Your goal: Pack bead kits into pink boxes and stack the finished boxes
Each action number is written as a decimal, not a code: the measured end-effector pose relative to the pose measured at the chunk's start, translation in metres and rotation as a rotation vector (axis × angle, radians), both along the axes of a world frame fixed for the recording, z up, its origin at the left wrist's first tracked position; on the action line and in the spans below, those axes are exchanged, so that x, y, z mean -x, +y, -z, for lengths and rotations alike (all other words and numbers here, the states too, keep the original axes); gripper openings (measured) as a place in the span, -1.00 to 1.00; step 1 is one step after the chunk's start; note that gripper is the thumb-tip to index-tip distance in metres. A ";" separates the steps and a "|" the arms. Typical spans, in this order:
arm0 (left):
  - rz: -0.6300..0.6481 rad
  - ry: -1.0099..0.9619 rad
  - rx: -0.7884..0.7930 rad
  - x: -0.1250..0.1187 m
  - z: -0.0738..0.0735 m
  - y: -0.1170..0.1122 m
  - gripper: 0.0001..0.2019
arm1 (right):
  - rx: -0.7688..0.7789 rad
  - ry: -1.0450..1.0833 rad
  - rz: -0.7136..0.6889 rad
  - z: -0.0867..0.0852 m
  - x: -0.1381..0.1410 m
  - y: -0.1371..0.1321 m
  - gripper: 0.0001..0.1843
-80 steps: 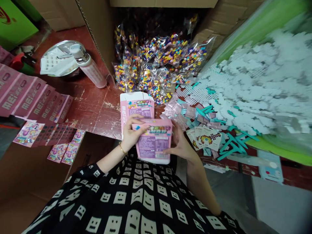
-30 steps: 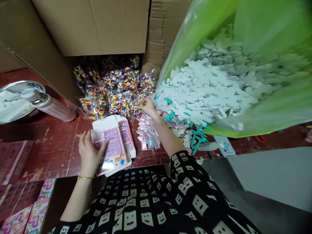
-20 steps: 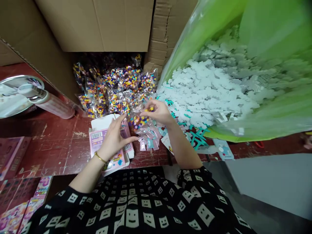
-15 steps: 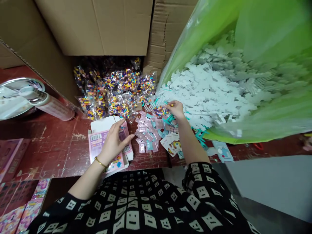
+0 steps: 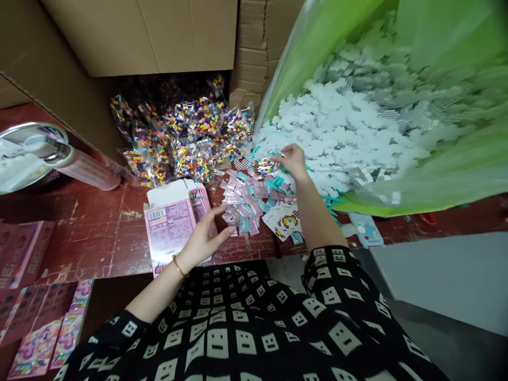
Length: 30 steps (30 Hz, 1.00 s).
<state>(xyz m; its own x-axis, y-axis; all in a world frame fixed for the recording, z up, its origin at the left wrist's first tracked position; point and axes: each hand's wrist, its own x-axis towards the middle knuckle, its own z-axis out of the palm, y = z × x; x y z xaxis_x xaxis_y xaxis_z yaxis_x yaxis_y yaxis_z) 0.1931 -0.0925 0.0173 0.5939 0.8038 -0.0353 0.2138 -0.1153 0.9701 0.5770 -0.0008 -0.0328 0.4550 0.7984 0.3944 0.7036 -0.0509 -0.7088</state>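
My left hand (image 5: 206,239) lies open on the red table's front edge, fingers stretched toward a heap of small pink and teal sachets (image 5: 243,198), its wrist beside the pink cartons (image 5: 170,226). My right hand (image 5: 292,159) reaches far forward, fingers closed on a clear bag of coloured beads (image 5: 264,167) and touching a teal plastic piece, at the foot of the pile of white grid pieces (image 5: 337,127). Printed pattern cards (image 5: 286,221) lie just right of the sachets.
More bead bags (image 5: 186,140) are heaped under a cardboard box (image 5: 135,32). A green plastic sack (image 5: 436,174) holds the white pieces. A metal bowl (image 5: 19,156) and a pink bottle (image 5: 85,169) stand at the left. Flat pink cartons (image 5: 24,254) lie lower left.
My right hand took a bead bag from the heap, drew it toward me, then carried it right to the white pile. My left hand left the carton and slid toward the sachets.
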 end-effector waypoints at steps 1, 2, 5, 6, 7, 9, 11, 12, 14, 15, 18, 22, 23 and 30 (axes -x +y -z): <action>0.010 -0.073 0.125 -0.005 -0.002 -0.003 -0.47 | -0.068 -0.067 -0.030 -0.010 0.017 -0.010 -0.69; 0.013 -0.158 0.274 -0.011 -0.003 -0.005 -0.46 | -0.106 -0.139 -0.056 -0.019 0.038 -0.023 -0.72; -0.009 -0.409 0.759 -0.028 -0.006 -0.008 -0.39 | -0.067 -0.366 -0.275 -0.043 0.124 -0.082 -0.90; -0.028 -0.461 0.887 -0.033 -0.005 -0.009 -0.38 | -0.051 -0.436 -0.425 -0.048 0.153 -0.105 -0.84; -0.045 -0.485 0.989 -0.036 -0.004 -0.009 -0.39 | -0.060 -0.497 -0.557 -0.051 0.178 -0.128 -0.80; -0.101 -0.478 1.078 -0.039 -0.001 -0.012 -0.50 | -0.087 -0.530 -0.760 -0.054 0.209 -0.168 -0.78; -0.198 -0.472 1.011 -0.037 0.003 -0.016 -0.61 | -0.116 -0.377 -0.781 -0.050 0.208 -0.194 -0.65; -0.240 -0.479 0.943 -0.035 0.005 -0.018 -0.63 | -0.117 -0.263 -0.673 -0.044 0.196 -0.202 -0.53; -0.286 -0.496 0.800 -0.031 0.009 -0.024 -0.62 | -0.044 -0.082 -0.242 -0.027 0.158 -0.208 -0.33; -0.278 -0.486 0.762 -0.029 0.011 -0.026 -0.60 | 0.046 -0.044 0.025 -0.015 0.135 -0.207 -0.29; -0.212 -0.424 0.762 -0.027 0.016 -0.034 -0.60 | 0.420 -0.025 0.467 0.020 0.078 -0.201 -0.12; -0.200 -0.421 0.869 -0.026 0.027 -0.039 -0.61 | 0.582 0.099 0.521 0.038 0.047 -0.196 -0.24; -0.214 -0.421 0.899 -0.025 0.030 -0.040 -0.61 | 0.571 0.107 0.523 0.038 0.045 -0.195 -0.32; -0.282 -0.401 0.969 -0.016 0.035 -0.037 -0.61 | 0.635 -0.100 0.519 0.030 0.042 -0.194 -0.66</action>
<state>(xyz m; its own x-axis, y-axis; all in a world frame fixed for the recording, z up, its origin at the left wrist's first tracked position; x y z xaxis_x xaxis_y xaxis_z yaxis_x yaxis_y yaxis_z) 0.2089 -0.1299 -0.0181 0.5016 0.6479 -0.5732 -0.2401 0.7408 0.6273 0.5350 -0.1946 -0.0629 0.8142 0.5806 -0.0026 0.5385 -0.7567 -0.3707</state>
